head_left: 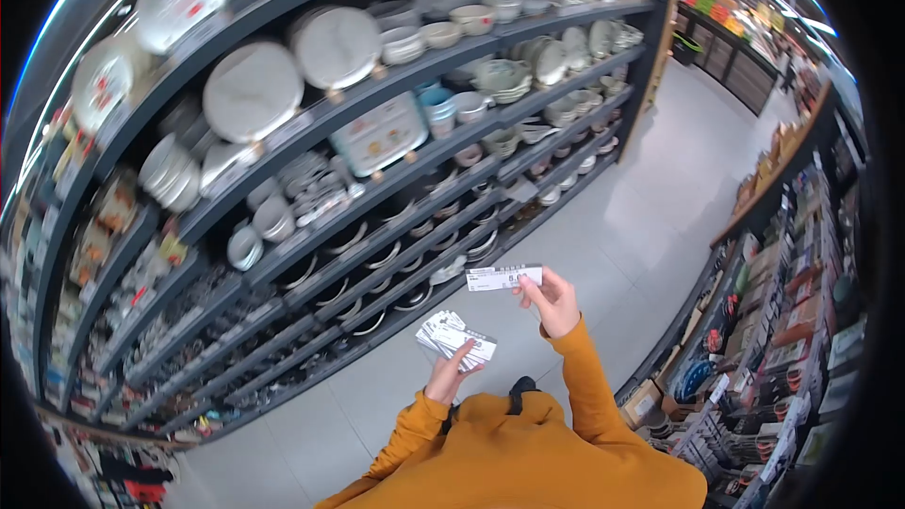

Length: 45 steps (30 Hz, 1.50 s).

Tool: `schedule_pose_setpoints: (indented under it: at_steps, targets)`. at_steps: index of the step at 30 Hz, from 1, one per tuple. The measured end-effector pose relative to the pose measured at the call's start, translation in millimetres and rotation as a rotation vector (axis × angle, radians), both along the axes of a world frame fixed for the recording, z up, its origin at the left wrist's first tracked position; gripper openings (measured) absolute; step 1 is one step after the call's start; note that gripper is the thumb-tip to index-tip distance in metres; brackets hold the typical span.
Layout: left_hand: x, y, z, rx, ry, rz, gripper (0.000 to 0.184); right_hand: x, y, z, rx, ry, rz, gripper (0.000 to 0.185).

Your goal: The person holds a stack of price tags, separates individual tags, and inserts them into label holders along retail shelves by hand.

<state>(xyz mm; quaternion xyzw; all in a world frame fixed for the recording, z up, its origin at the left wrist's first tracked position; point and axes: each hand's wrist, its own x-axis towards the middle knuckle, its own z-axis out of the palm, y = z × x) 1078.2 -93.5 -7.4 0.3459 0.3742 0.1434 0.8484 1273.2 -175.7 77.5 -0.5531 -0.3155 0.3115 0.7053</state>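
Price label (492,279) up in right hand (553,303), label stack (449,334) in left hand (452,377).
Label pinched at one end, thumb and fingers closed; fanned stack gripped, just lower. Both above grey floor tiles (372,391), beside dishware shelving (659,42).

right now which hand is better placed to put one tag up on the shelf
Probably the right hand: it pinches a single tag by one end, leaving most of it sticking out. The left hand is busy gripping a fanned stack of tags.
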Motion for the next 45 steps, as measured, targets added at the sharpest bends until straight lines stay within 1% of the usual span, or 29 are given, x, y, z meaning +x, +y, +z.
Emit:
schedule_pose_setpoints:
  at_steps: [4,7,9,11,13,16,17,20,23,26,29,31,32,33,36,39,41,45]
  targets:
    - [99.5,-44.1,6.7,-0.025,-0.046,-0.165,0.035,71.6,-65.6,-17.5,-0.082,0.028,-0.154,0.020]
    - [154.3,-67.6,14.2,-0.013,-0.049,-0.255,0.033,117.1,-103.0,-33.1,-0.108,0.032,-0.247,0.019]
    - [182.2,-75.4,16.3,-0.007,-0.033,-0.314,0.032,143.1,-118.2,-42.8,-0.101,0.058,-0.252,0.022]
    - [204.3,-78.5,10.5,-0.010,-0.013,-0.353,0.032,160.0,-125.0,-50.2,-0.090,0.090,-0.261,0.027]
    - [228.4,-80.6,-5.6,-0.021,-0.015,-0.373,0.030,177.0,-125.7,-46.3,-0.075,0.103,-0.276,0.033]
    - [270.3,-76.2,-23.6,-0.037,-0.008,-0.457,0.030,209.3,-127.9,-39.6,-0.093,0.077,-0.261,0.035]
    - [285.5,-72.4,-36.0,-0.058,-0.019,-0.492,0.029,224.9,-128.5,-41.4,-0.113,0.047,-0.264,0.031]
    - [341.1,-60.5,-40.6,-0.043,-0.029,-0.556,0.032,276.7,-126.1,-55.9,-0.070,0.123,-0.349,0.027]
    - [406.2,-46.8,-20.4,0.007,0.022,-0.630,0.032,334.9,-120.6,-65.2,-0.032,0.132,-0.389,0.025]
    - [477.5,-38.1,-9.5,0.110,-0.021,-0.593,0.031,391.6,-111.3,-73.5,0.003,0.092,-0.439,0.029]
    - [546.0,-25.9,-9.3,0.198,-0.165,-0.658,0.029,433.5,-98.0,-44.8,-0.008,0.110,-0.508,0.030]
    - [589.7,-17.0,-7.0,0.210,-0.231,-0.689,0.030,466.9,-96.0,-56.8,0.014,0.091,-0.578,0.029]
    - [607.7,-13.3,-5.1,0.206,-0.224,-0.707,0.030,480.4,-97.8,-62.3,0.023,0.088,-0.617,0.028]
    - [625.1,-10.4,-3.0,0.202,-0.217,-0.727,0.031,492.7,-99.7,-63.8,0.026,0.106,-0.665,0.022]
    - [669.1,-8.5,-1.3,0.217,-0.212,-0.768,0.032,530.4,-113.4,-80.7,-0.060,0.088,-0.764,0.020]
    - [701.2,-9.6,-4.4,0.203,-0.169,-0.744,0.032,568.7,-122.5,-91.4,-0.099,0.110,-0.763,0.018]
    - [717.1,-11.3,-15.1,0.176,-0.101,-0.733,0.034,598.0,-124.7,-97.3,-0.065,0.148,-0.733,0.020]
    - [759.9,-24.9,-2.2,0.163,0.059,-0.698,0.036,663.8,-128.2,-74.7,-0.078,0.115,-0.653,0.026]
